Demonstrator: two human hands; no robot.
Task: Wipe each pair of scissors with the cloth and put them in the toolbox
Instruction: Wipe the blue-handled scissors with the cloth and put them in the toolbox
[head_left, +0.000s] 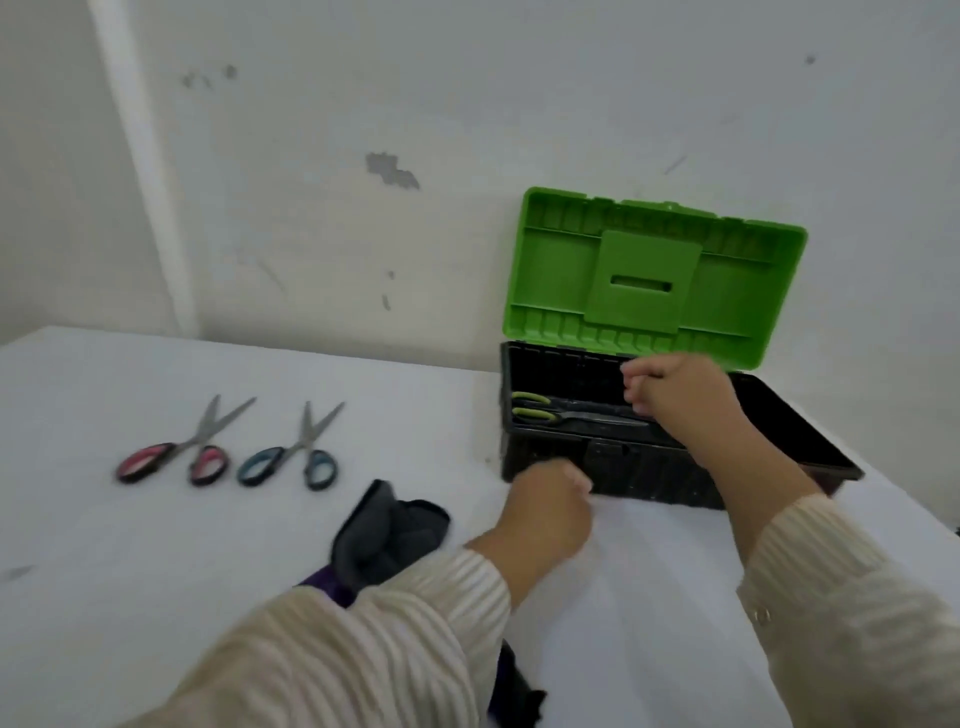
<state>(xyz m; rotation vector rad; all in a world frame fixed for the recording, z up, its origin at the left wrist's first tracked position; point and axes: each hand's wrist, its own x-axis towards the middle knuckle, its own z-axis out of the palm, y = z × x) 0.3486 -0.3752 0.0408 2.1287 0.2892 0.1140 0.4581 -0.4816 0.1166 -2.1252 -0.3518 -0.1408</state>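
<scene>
Three pairs of scissors: one pink-handled pair (174, 452), one blue-handled pair (291, 454), one green-handled pair (550, 414). One toolbox (649, 478). One dark cloth (389, 535). Two hands: a left hand (550, 512) and a right hand (675, 395).

A white wall (467, 78) fills the upper part of the view, its paint scuffed and marked. A grey chipped patch (390, 169) shows near the middle, with smaller dark specks (208, 78) toward the upper left. A paler vertical strip (140, 156) runs down the wall on the left to the far edge of the table (156, 571). The table is white and smooth, with a faint dark smudge (18, 571) near its left edge. The light is soft and even, without hard shadows.
</scene>
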